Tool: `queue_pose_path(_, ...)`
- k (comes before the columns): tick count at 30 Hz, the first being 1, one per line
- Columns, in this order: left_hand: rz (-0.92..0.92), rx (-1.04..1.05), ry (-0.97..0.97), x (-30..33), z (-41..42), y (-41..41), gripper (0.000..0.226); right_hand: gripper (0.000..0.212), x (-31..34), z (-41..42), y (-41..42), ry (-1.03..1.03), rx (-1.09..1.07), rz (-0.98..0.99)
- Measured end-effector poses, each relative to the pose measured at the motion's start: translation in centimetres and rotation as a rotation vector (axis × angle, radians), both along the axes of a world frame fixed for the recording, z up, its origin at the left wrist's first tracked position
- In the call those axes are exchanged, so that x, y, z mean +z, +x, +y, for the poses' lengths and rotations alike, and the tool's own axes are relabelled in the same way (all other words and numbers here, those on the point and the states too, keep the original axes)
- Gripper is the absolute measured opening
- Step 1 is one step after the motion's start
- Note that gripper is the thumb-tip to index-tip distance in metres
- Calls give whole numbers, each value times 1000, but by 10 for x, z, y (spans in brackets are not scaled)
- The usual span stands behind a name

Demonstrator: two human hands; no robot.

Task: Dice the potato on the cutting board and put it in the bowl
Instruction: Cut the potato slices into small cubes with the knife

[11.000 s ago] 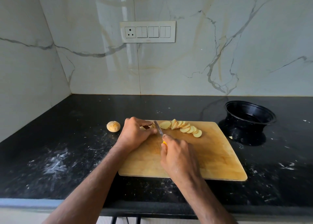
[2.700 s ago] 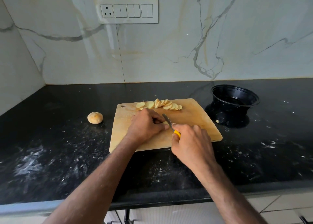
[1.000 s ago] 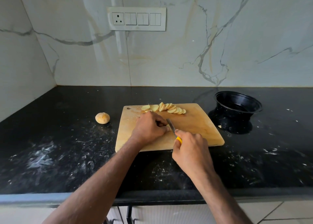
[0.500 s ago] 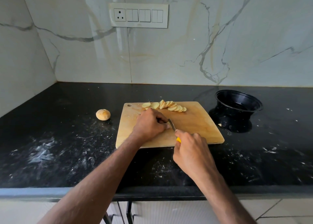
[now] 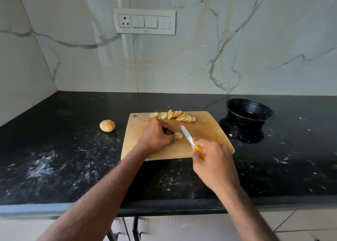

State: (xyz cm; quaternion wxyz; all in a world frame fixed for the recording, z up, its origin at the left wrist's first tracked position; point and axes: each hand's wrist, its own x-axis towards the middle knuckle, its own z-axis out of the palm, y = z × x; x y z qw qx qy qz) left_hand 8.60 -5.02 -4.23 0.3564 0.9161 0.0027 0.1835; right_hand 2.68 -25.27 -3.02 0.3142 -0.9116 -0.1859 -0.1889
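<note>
1. Step in hand: cutting the small potato piece [image 5: 178,135] down into dice on the cutting board [image 5: 209,131]; worth keeping the left fingertips curled back from the blade, bringing the knife [image 5: 187,136] straight down beside them, and making even cuts one way before turning the piece for the cross cuts.
2. Left hand [image 5: 156,136]: fingers curled, pinching the potato piece against the board at their tips; most of the piece hidden under the fingers, so its shape hard to judge.
3. Right hand [image 5: 215,160]: wrapped round the yellow handle, index finger near the blade's base; blade raised and angled, tip pointing away and to the left, just right of the pinched piece and apart from it.
4. Potato slices [image 5: 175,116]: fanned in an overlapping row along the far edge of the board, beyond the left hand's knuckles, untouched by either hand; by the look of them not yet diced, so much of the job left.
5. Bowl [image 5: 249,111]: black, off the board on the dark countertop [image 5: 54,149], well to the right of and beyond the knife grip; no potato visible inside.
6. Round potato end [image 5: 107,125]: lying on the countertop left of the board, well apart from the left hand.
</note>
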Motion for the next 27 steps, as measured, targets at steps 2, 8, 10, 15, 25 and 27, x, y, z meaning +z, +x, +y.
queue_pose_path(2, -21, -9, -8, 0, 1, 0, 13, 33, -3, 14, 4, -11, 9, -19)
queue_pose_path(8, -47, -28, -8, -1, 1, 2, 10, 34, -10, 30, 10, -78, -1, -24)
queue_pose_path(10, -46, -28, -9, -2, 1, 3, 10, 35, -11, 30, 12, -99, 0, -18)
queue_pose_path(15, -31, -42, -13, -2, 1, 4, 10, 36, -11, 37, 13, -192, -13, -2)
queue_pose_path(25, -3, -48, -12, 1, 1, 3, 10, 34, -4, 49, 22, -223, 14, 54)
queue_pose_path(27, 9, -35, -21, 1, 0, 3, 9, 30, -2, 45, 18, -214, 28, 42)
